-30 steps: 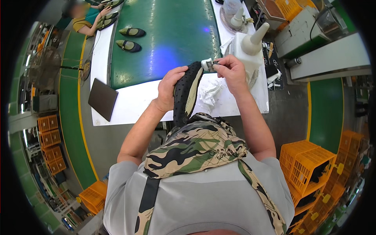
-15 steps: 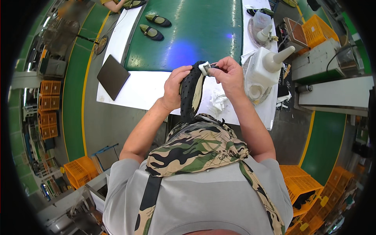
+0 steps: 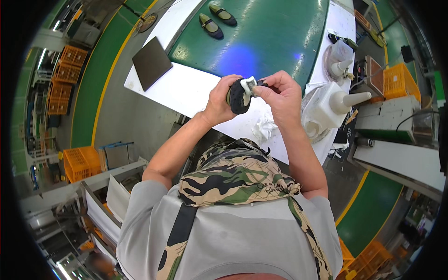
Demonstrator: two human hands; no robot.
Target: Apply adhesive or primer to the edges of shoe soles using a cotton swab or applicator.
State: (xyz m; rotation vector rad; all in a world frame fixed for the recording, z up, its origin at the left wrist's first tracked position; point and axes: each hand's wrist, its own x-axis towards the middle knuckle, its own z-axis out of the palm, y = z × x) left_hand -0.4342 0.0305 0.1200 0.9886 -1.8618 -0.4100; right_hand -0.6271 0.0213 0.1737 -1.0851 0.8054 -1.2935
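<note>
My left hand (image 3: 219, 101) is closed round a black shoe (image 3: 239, 103) with a studded dark sole, held above the front of the white table (image 3: 186, 93). The shoe's end points steeply toward me, so most of its length is foreshortened. With thumb and fingers pinched, my right hand (image 3: 285, 101) holds a small white wad (image 3: 248, 86) against the shoe's upper end. Whether this wad is cloth or paper I cannot tell. A dark strap-like piece shows by the right fingertips. Below that hand, crumpled white tissue (image 3: 264, 127) lies on the table.
A green conveyor belt (image 3: 270, 32) runs beyond the table, bearing a pair of dark strapped shoes (image 3: 211, 27). To the right stand a large white spouted bottle (image 3: 326, 106) and a smaller one (image 3: 339, 68). A dark square board (image 3: 152, 63) overhangs the left edge.
The shoe has tipped from showing its long side to nearly end-on. Both hands stay on it and the wad. The whole view has turned, shifting the table and belt.
</note>
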